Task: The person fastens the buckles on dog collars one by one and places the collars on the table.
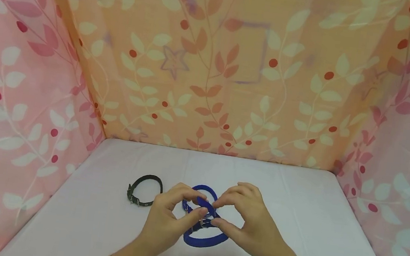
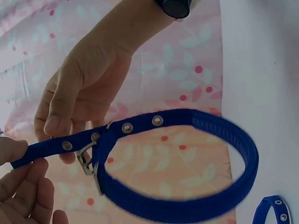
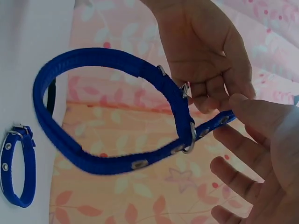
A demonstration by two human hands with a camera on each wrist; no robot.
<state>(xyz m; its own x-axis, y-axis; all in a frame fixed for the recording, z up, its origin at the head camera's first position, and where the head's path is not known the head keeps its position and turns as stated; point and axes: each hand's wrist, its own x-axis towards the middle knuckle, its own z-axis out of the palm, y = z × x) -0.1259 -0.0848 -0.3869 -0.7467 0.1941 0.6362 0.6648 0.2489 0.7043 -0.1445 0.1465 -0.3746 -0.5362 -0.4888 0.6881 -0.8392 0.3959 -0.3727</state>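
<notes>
Raised off the table between both hands, close in: a royal-blue woven nylon collar with metal eyelets (image 1: 205, 241), bent round into a closed loop. Pinched by its free, eyeleted end in the left grip (image 1: 167, 218), thumb against curled fingers. Grasped again by the right grip (image 1: 251, 220), thumb and forefinger closed on the same strap just beside the left fingertips. Hanging right at both grips, the collar's silver metal buckle (image 2: 86, 158), with the strap end already drawn through its frame and the loop drooping below and away from the hands. Judged from this: threading done, loop formed; impossible to tell whether the pin sits in an eyelet, so fastening probably unfinished. Just beyond the grips, flat on the white cloth-covered table (image 1: 312, 228), a second, smaller blue collar (image 1: 202, 189), buckled into a ring and untouched. Further off to the left grip's side, a small black buckled collar (image 1: 144, 189), also lying closed and well apart from the hands. Furthest back, on three sides, leaf-printed pink and orange fabric walls (image 1: 234, 84).
</notes>
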